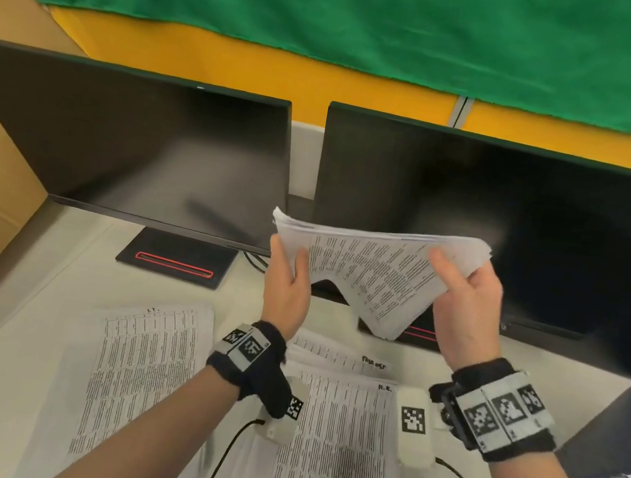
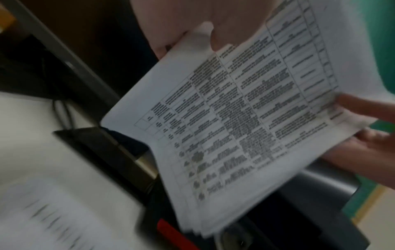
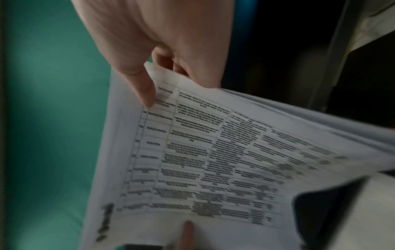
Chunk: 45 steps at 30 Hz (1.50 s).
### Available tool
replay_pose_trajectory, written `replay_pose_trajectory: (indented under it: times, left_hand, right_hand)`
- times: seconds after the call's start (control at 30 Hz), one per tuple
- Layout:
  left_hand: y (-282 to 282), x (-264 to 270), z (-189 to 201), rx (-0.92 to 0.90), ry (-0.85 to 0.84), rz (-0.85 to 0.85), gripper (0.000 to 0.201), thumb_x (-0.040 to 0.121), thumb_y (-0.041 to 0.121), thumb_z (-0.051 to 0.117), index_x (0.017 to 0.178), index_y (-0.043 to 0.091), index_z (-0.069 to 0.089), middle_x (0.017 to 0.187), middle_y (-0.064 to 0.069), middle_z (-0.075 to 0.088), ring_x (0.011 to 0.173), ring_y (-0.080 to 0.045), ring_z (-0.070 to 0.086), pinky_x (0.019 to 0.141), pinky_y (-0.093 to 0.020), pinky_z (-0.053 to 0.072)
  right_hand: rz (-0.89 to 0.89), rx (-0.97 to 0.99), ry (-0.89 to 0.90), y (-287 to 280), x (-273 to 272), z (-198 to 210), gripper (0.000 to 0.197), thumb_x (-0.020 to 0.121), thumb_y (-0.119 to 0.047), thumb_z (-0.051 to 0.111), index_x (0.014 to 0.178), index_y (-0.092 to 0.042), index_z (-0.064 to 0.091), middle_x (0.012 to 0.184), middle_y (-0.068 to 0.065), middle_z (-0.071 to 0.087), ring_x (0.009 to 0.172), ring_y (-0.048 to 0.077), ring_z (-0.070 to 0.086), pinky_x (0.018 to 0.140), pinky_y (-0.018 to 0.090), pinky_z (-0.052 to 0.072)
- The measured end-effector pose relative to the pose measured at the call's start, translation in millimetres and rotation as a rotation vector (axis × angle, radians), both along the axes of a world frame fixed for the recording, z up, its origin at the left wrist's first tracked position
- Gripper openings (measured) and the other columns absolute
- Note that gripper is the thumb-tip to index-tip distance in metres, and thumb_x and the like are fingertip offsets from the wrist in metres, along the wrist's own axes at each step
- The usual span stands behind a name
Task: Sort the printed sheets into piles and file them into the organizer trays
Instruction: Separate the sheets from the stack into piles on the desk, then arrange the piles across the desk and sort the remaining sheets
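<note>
Head view: both hands are holding a stack of printed sheets (image 1: 374, 273) up in the air above the table (image 1: 51, 279), in front of the gap between two dark monitors. The left hand (image 1: 287, 282) is gripping the stack's left end, thumb on top and fingers curled beneath; the right hand (image 1: 465, 312) is gripping the right end the same way, thumb pressing on the top sheet. The stack is sagging between them, and its near corner is drooping down toward the table.

Three more lots of printed sheets are lying flat on the table below the wrists — a left pile (image 1: 144, 373) toward the left edge, a middle pile (image 1: 336, 461) under the forearms at the near edge, and a fanned few (image 1: 336, 356) just behind it, partly overlapped by the middle pile. The left monitor (image 1: 126, 142) is standing at the back left, its stand (image 1: 176, 260) showing a red outline; the right monitor (image 1: 514, 229) is filling the back right.

Left wrist view — blurred — is showing the top sheet's table of text (image 2: 245, 118), with a right-hand thumb resting on its far edge. In the right wrist view the right thumb (image 3: 138, 84) is lying on the sheet's corner, the fingers wrapping behind it.
</note>
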State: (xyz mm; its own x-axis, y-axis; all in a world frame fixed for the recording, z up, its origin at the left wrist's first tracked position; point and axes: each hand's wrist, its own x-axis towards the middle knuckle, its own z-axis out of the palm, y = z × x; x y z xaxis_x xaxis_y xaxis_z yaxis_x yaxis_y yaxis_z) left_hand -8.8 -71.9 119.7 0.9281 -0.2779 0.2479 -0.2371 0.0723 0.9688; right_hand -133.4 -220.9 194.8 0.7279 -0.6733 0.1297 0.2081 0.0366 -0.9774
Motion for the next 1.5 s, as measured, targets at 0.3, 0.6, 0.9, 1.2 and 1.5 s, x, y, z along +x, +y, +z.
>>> replay_pose_trajectory:
  times: [0.3,0.6,0.9,1.2,1.5]
  left_hand:
    - [1,7,-47,0.187,0.320,0.051,0.046,0.098,0.023,0.045,0.140,0.015,0.029,0.121,0.002,0.049,0.115,-0.020,0.049,0.096,-0.032,0.040]
    - [-10,25,-42,0.240,0.077,0.139,0.012,0.097,0.027,0.045,0.108,0.023,0.040,0.111,-0.002,0.049,0.103,-0.018,0.054,0.087,-0.031,0.052]
    - [98,48,39,0.171,-0.110,0.326,0.008,0.099,0.015,0.038,0.106,0.018,0.041,0.094,0.019,0.055,0.076,0.013,0.057,0.063,-0.010,0.050]
    - [333,125,-51,0.989,0.502,0.437,0.034,0.090,0.001,0.045,0.124,-0.004,0.046,0.121,-0.029,0.054,0.111,-0.043,0.052,0.097,-0.051,0.042]
    - [401,149,-47,1.390,0.703,0.462,0.033,0.082,0.000,0.065,0.110,-0.013,0.053,0.107,-0.027,0.061,0.097,-0.040,0.059,0.079,-0.040,0.048]
  right_hand:
    - [-0.060,0.116,0.285,0,27,-77,0.038,0.080,-0.029,0.062,0.117,-0.019,0.056,0.121,0.008,0.059,0.102,0.014,0.056,0.079,0.030,0.044]
    - [0.039,0.247,0.256,9,43,-71,0.033,0.097,-0.016,0.046,0.129,-0.016,0.055,0.121,0.000,0.064,0.106,0.012,0.061,0.082,0.028,0.050]
    - [0.088,-0.010,0.253,22,31,-74,0.031,0.093,-0.031,0.053,0.124,-0.033,0.050,0.121,-0.010,0.059,0.112,0.002,0.053,0.087,0.021,0.037]
    - [-0.104,-0.583,0.898,32,-21,-179,0.032,0.088,-0.009,0.058,0.118,-0.021,0.059,0.121,0.014,0.054,0.113,0.033,0.050,0.098,0.044,0.038]
    - [-0.241,-0.647,0.939,44,-40,-187,0.044,0.080,-0.003,0.059,0.122,-0.017,0.059,0.123,0.019,0.051,0.114,0.039,0.046,0.100,0.047,0.035]
